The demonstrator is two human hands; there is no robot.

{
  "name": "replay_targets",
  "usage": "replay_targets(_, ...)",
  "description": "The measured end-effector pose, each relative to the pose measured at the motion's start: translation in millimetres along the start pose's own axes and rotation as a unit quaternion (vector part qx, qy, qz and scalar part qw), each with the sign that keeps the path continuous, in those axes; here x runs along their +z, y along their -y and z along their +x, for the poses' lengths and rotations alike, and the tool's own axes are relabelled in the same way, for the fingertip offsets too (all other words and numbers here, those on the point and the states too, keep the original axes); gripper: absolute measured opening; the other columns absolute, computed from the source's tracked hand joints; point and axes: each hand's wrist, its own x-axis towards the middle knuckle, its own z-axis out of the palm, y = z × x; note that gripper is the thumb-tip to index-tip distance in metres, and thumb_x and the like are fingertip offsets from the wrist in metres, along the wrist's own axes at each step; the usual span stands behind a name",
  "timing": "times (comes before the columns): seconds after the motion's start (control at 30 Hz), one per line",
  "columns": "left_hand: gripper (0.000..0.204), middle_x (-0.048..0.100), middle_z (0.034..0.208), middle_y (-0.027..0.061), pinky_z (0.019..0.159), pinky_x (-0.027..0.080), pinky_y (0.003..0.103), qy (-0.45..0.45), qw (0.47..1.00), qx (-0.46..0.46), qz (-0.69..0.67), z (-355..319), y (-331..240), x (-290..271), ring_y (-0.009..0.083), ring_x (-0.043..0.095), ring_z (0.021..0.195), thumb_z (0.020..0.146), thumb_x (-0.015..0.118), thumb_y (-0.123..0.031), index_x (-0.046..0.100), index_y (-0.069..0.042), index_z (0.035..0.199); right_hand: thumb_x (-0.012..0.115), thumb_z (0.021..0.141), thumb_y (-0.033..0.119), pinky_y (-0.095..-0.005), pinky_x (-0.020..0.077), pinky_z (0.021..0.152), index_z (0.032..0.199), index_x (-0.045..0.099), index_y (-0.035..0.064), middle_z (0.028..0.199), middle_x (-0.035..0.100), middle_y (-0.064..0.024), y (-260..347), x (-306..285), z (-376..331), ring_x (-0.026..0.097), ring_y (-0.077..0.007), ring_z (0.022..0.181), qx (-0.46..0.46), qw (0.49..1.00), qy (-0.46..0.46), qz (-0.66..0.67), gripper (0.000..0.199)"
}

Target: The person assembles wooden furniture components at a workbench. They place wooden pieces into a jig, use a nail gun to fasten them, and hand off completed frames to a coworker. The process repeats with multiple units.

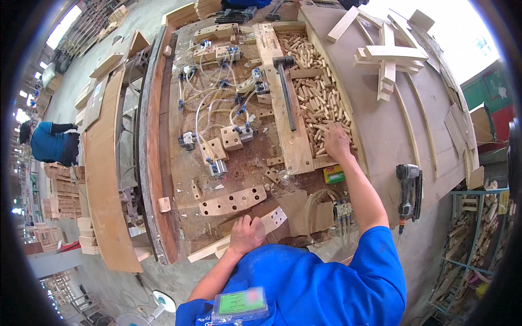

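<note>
My left hand lies across a pale wooden piece with dark holes at its right end, fingers curled closed over it. A second strip of wood shows partly under that hand. My right hand reaches into a long bin of wooden dowels, fingers drawn together among them; the fingertips are partly hidden. Just beyond my left hand, a curved wooden block with several holes lies on the worn bench. A black-headed hammer rests on the plank beside the bin.
A wooden jig with clear air tubes and cylinders fills the bench's middle. On the right board lie a nail gun and stacked wooden parts. A green and yellow box sits below the bin. Far left, another person stands.
</note>
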Motion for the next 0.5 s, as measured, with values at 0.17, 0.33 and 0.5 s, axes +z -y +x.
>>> replay_targets(0.17,0.049,0.052,0.094,0.0134,0.073,0.050,0.049,-0.011,1.000,-0.002,-0.007,-0.6,-2.1,0.4,0.0364,0.062,0.089,0.071,0.084,-0.031,0.059,-0.011,0.108,0.063,0.095,0.012,-0.0531,0.0523,0.094,0.118,0.065,0.0054,0.117,0.063,-0.0216,0.3,-1.1,1.8,0.064,-0.0437,0.113,0.015,1.000,-0.025,0.009,0.023)
replay_targets(0.33,0.051,0.053,0.094,0.0132,0.073,0.050,0.049,-0.004,1.000,-0.004,-0.001,-1.0,-0.7,-0.7,0.0360,0.061,0.089,0.070,0.084,-0.031,0.059,-0.011,0.110,0.065,0.096,0.015,-0.0526,0.0521,0.094,0.115,0.067,0.0065,0.115,0.061,-0.0199,8.2,2.8,19.6,0.063,-0.0431,0.111,-0.037,0.998,0.028,-0.041,0.021)
replay_targets(0.5,0.054,0.053,0.096,0.0136,0.074,0.050,0.049,-0.001,1.000,0.004,-0.007,-1.2,-1.6,0.8,0.0362,0.061,0.090,0.069,0.084,-0.030,0.060,-0.011,0.113,0.066,0.094,0.012,-0.0529,0.0549,0.091,0.109,0.066,0.0071,0.119,0.059,-0.0184,-2.4,9.2,14.9,0.063,-0.0421,0.114,-0.052,0.996,-0.023,-0.070,0.016)
